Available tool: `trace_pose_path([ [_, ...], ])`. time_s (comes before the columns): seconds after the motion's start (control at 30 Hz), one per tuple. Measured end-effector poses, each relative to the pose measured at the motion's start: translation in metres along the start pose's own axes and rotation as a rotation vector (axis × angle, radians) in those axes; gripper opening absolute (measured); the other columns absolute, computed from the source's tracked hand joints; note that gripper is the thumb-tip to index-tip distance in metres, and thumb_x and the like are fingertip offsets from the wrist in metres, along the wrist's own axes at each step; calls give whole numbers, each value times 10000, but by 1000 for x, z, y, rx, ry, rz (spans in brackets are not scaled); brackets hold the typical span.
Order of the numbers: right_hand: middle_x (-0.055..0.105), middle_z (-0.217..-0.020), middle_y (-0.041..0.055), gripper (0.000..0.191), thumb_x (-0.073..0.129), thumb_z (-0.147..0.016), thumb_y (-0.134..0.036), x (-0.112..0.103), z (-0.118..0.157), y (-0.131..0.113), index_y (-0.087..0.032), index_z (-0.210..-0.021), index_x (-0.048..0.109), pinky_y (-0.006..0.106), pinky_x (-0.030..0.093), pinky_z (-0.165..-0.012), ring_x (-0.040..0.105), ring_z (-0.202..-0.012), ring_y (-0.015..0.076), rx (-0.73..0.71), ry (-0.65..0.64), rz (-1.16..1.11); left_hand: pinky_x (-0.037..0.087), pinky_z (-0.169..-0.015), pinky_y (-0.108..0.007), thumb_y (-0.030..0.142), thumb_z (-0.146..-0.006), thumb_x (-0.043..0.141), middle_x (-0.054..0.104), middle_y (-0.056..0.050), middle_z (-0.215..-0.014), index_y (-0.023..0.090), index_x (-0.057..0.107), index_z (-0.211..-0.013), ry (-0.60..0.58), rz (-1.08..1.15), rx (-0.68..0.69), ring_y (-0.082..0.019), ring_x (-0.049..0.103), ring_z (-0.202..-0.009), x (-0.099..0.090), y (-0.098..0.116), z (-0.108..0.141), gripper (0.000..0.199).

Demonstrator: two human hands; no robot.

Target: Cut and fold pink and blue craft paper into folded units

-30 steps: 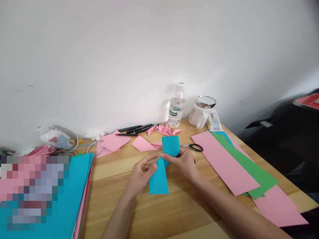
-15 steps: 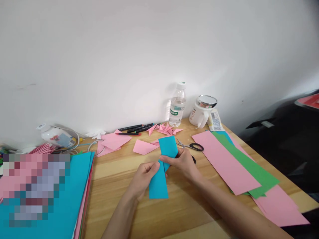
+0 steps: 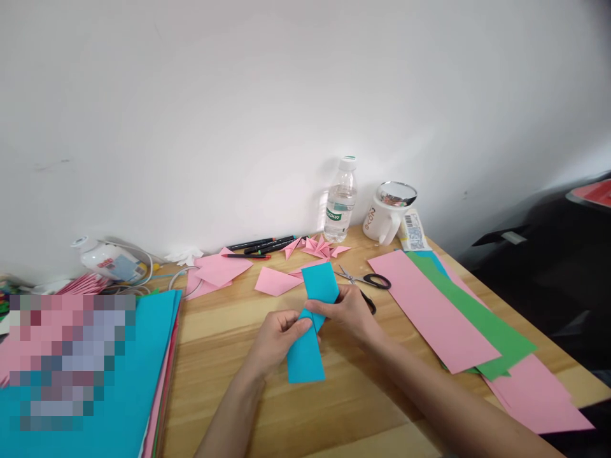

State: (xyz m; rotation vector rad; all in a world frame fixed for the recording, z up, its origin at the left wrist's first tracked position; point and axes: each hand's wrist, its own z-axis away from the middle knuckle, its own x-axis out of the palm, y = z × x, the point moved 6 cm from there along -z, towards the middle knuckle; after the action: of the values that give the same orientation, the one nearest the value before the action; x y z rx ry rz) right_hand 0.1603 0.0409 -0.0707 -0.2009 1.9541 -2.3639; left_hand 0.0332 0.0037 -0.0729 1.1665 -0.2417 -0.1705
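A folded sheet of blue paper (image 3: 305, 359) is held between both hands above the wooden table (image 3: 229, 420). My left hand (image 3: 277, 340) pinches its left edge near the middle, thumb on top. On the other side my right hand (image 3: 346, 312) grips it, its thumb pressing across the fold. One blue flap points away from me and the other hangs toward me; the fingers beneath are mostly hidden. Scissors (image 3: 377, 281) lie spread just beyond my right hand. Behind the blue paper rest pink paper pieces (image 3: 275, 282) and folded pink shapes (image 3: 319, 247).
To the right lie pink strips (image 3: 434, 312) and green strips (image 3: 501, 331). A water bottle (image 3: 341, 200) and a white mug (image 3: 382, 219) stand at the wall. Pens (image 3: 272, 245) lie left of the bottle. Stacked blue sheets (image 3: 143, 369) and a white bottle (image 3: 112, 261) are at left.
My left thumb has slid slightly right and down along the blue paper. The near flap has shifted a little right, and the far flap a little left. Both hands keep their hold.
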Motion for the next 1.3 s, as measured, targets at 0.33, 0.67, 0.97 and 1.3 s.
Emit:
trace_pose_path([
  [0.33, 520, -517, -22, 333, 768, -535, -350, 4, 0, 3, -152, -501, 503, 238, 360, -479, 435, -491, 95, 1, -16, -109, 284, -467, -212, 507, -629, 679, 496, 26, -533, 131, 587, -586, 11, -78, 33, -82, 393, -486, -2, -2, -3, 390],
  [0.67, 494, -507, -32, 363, 777, -513, -366, 5, 1, 2, -154, -484, 484, 238, 344, -475, 405, -480, 84, 23, -31, -112, 268, -465, -204, 475, -577, 719, 476, 40, -530, 130, 570, -569, 22, -84, 26, -70, 368, -495, -4, -7, -6, 376],
  [0.97, 528, -489, -27, 349, 768, -552, -350, 8, 3, 10, -158, -505, 481, 225, 327, -403, 430, -412, 85, 39, -19, -171, 452, -583, -248, 445, -613, 733, 713, -89, -741, 117, 689, -761, -57, 72, -21, -172, 621, -654, 2, -9, -2, 363],
  [1.3, 538, -523, -8, 347, 756, -578, -385, 7, 4, 7, -146, -526, 509, 231, 349, -453, 442, -471, 93, -12, 8, -158, 409, -464, -203, 457, -542, 773, 717, -111, -664, 110, 661, -641, 34, 136, -95, -105, 540, -482, 2, -11, 2, 378],
])
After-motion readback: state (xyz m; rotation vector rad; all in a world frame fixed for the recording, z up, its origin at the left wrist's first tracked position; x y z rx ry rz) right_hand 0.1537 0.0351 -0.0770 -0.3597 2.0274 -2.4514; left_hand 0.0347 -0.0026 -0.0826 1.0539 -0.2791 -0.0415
